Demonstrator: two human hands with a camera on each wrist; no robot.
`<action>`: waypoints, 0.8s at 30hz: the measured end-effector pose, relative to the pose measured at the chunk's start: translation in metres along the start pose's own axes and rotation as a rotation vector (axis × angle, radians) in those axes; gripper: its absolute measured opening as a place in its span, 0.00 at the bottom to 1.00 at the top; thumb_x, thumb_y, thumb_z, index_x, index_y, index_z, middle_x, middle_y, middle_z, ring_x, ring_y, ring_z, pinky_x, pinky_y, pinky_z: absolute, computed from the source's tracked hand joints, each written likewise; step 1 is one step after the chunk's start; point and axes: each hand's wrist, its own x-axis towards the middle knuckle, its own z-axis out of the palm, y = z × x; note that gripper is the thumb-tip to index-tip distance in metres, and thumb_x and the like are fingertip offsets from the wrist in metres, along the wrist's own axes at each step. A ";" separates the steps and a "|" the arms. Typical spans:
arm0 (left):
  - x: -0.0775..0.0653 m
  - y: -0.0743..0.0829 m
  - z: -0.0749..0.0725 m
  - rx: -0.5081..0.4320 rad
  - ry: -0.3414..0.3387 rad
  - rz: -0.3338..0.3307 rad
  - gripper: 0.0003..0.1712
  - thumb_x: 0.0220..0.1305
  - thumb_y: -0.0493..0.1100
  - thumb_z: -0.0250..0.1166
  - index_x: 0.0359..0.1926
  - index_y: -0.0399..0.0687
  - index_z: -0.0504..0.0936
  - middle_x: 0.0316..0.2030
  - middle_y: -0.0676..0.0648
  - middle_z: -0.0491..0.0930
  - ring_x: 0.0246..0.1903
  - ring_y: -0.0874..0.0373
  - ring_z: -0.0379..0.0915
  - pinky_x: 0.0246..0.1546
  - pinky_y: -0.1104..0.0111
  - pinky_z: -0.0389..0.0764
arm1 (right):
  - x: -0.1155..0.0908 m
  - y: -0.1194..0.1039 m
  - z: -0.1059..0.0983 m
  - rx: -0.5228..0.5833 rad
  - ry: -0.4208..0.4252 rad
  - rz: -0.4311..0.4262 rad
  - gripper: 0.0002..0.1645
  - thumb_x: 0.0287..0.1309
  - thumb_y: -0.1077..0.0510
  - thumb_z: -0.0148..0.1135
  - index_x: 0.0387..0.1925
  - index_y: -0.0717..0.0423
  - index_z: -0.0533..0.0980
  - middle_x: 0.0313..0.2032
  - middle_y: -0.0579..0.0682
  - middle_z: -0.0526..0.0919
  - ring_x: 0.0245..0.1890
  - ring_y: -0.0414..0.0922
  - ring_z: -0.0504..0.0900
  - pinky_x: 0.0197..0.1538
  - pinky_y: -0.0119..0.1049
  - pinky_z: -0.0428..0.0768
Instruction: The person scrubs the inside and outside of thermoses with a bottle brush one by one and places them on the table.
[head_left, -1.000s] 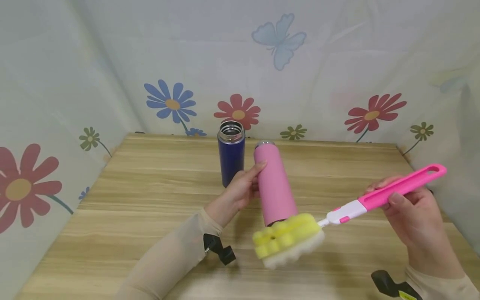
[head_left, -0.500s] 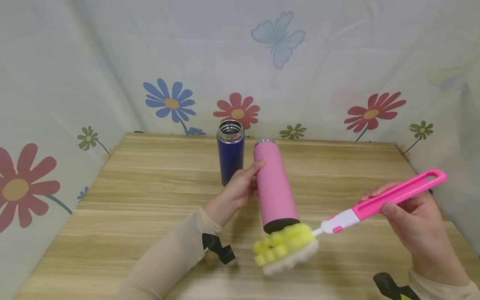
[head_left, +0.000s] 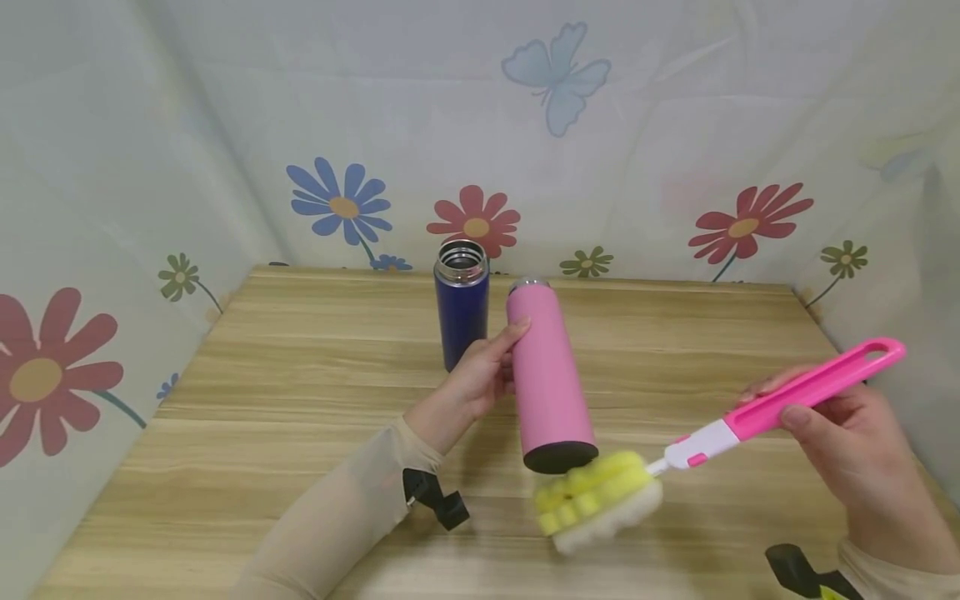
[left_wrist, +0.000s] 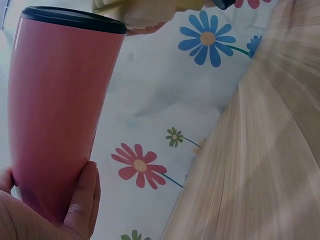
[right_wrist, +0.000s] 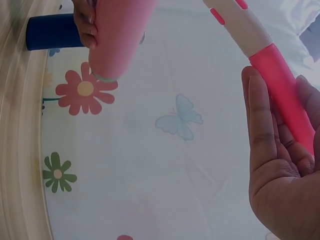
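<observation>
My left hand [head_left: 480,379] grips a pink insulated bottle [head_left: 550,375] near its metal-necked end. The bottle is tilted, with its black base [head_left: 561,457] toward me and its mouth end pointing away; the opening itself is hidden. In my right hand [head_left: 855,442] I hold a bottle brush by its pink handle [right_wrist: 282,90], thumb on one side and fingers on the other. Its yellow and white sponge head [head_left: 596,500] is just below and right of the bottle's base. Behind my left hand a dark blue bottle [head_left: 461,308] stands upright, uncapped, its steel rim showing.
The wood-grain table [head_left: 337,333] stretches out under both hands. A pale curtain [head_left: 420,100] printed with flowers and a butterfly hangs along its back and sides. Black wrist mounts [head_left: 437,498] sit on both sleeves.
The brush head first dropped and uncovered the bottle's black base, then shifted right along with my right hand. The pink bottle and left hand have barely moved; the blue bottle stands as before.
</observation>
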 end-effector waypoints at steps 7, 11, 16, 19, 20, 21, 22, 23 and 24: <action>0.001 -0.001 -0.001 -0.003 -0.006 0.010 0.23 0.64 0.54 0.58 0.45 0.36 0.75 0.23 0.51 0.82 0.24 0.62 0.80 0.26 0.71 0.81 | -0.005 -0.006 -0.012 0.000 0.072 0.016 0.16 0.65 0.77 0.42 0.50 0.78 0.72 0.45 0.62 0.85 0.48 0.50 0.85 0.51 0.32 0.82; 0.000 -0.001 -0.001 0.000 -0.011 0.009 0.24 0.64 0.54 0.58 0.45 0.35 0.75 0.23 0.51 0.82 0.24 0.62 0.79 0.26 0.72 0.80 | -0.006 -0.010 -0.017 0.056 0.108 0.014 0.17 0.66 0.77 0.40 0.50 0.78 0.72 0.44 0.63 0.85 0.47 0.52 0.85 0.50 0.34 0.83; 0.000 -0.002 -0.001 0.011 -0.013 0.009 0.27 0.64 0.54 0.58 0.49 0.32 0.74 0.25 0.51 0.82 0.25 0.61 0.80 0.28 0.71 0.81 | 0.003 -0.015 -0.017 0.226 0.017 -0.056 0.19 0.67 0.78 0.34 0.52 0.83 0.69 0.49 0.68 0.81 0.50 0.57 0.83 0.54 0.39 0.82; 0.000 -0.003 -0.001 0.021 -0.012 0.016 0.29 0.64 0.54 0.58 0.51 0.30 0.74 0.26 0.51 0.83 0.26 0.61 0.80 0.29 0.70 0.81 | 0.010 -0.019 -0.014 0.295 -0.044 -0.091 0.19 0.67 0.77 0.34 0.52 0.85 0.67 0.50 0.70 0.80 0.51 0.58 0.82 0.56 0.40 0.80; 0.001 -0.003 -0.001 0.022 -0.011 0.016 0.29 0.64 0.54 0.58 0.51 0.30 0.74 0.26 0.51 0.83 0.26 0.61 0.80 0.29 0.70 0.81 | 0.012 -0.020 -0.013 0.309 -0.051 -0.099 0.18 0.67 0.77 0.35 0.52 0.85 0.67 0.50 0.71 0.80 0.51 0.58 0.82 0.56 0.40 0.80; 0.001 -0.003 -0.001 0.022 -0.011 0.014 0.29 0.64 0.54 0.59 0.51 0.30 0.74 0.26 0.51 0.83 0.26 0.61 0.80 0.29 0.70 0.81 | 0.013 -0.021 -0.012 0.312 -0.053 -0.104 0.18 0.67 0.76 0.35 0.52 0.85 0.67 0.50 0.71 0.80 0.51 0.58 0.82 0.57 0.39 0.80; 0.001 -0.003 -0.001 0.022 -0.009 0.011 0.29 0.64 0.54 0.59 0.51 0.30 0.74 0.25 0.51 0.83 0.26 0.61 0.80 0.29 0.70 0.81 | 0.015 -0.021 -0.011 0.314 -0.052 -0.112 0.17 0.67 0.76 0.36 0.51 0.85 0.67 0.49 0.71 0.80 0.51 0.58 0.82 0.56 0.38 0.80; 0.001 -0.003 -0.001 0.024 -0.008 0.008 0.29 0.64 0.54 0.59 0.51 0.30 0.75 0.25 0.51 0.83 0.26 0.61 0.80 0.29 0.70 0.81 | 0.016 -0.021 -0.010 0.331 -0.054 -0.122 0.17 0.67 0.77 0.37 0.51 0.86 0.67 0.49 0.71 0.80 0.52 0.58 0.82 0.56 0.38 0.80; 0.001 -0.003 -0.001 0.025 -0.008 0.006 0.29 0.64 0.54 0.59 0.51 0.30 0.75 0.25 0.51 0.83 0.26 0.61 0.79 0.29 0.70 0.81 | 0.017 -0.022 -0.010 0.324 -0.044 -0.126 0.17 0.67 0.76 0.37 0.50 0.86 0.68 0.49 0.71 0.80 0.51 0.58 0.82 0.55 0.38 0.81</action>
